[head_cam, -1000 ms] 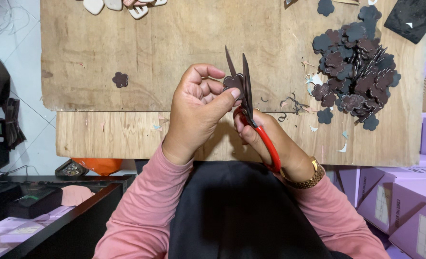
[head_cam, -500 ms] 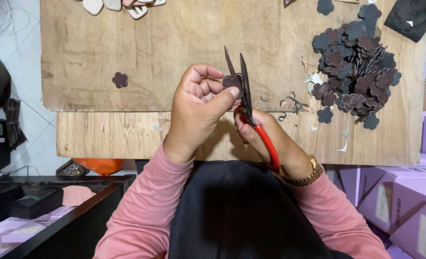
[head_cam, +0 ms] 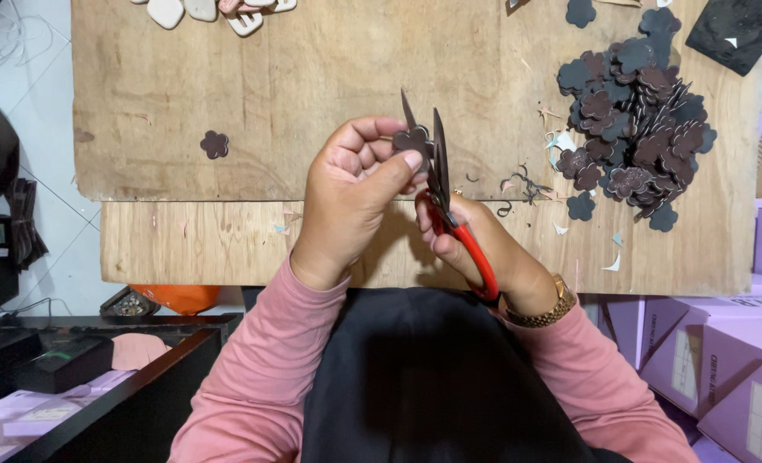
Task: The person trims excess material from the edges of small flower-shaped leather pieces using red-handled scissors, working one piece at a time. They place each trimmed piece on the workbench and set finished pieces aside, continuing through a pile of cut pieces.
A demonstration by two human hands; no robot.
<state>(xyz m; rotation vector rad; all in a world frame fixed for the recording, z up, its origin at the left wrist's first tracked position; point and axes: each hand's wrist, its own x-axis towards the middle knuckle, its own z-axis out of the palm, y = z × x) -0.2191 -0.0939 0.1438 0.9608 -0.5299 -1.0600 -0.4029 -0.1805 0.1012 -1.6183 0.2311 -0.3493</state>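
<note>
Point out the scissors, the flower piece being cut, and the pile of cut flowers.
scissors (head_cam: 439,163): head view, on the right blade.
flower piece (head_cam: 412,139): head view, on its dark face above the left thumb.
pile of cut flowers (head_cam: 634,120): head view, middle of the heap.

Worn plywood board (head_cam: 312,94) carries a heap of dark flower cutouts (head_cam: 634,129) at right, one stray cutout (head_cam: 214,144) at left, pale pieces (head_cam: 201,10) along top edge, trimmings (head_cam: 527,184) scattered mid-right.
</note>
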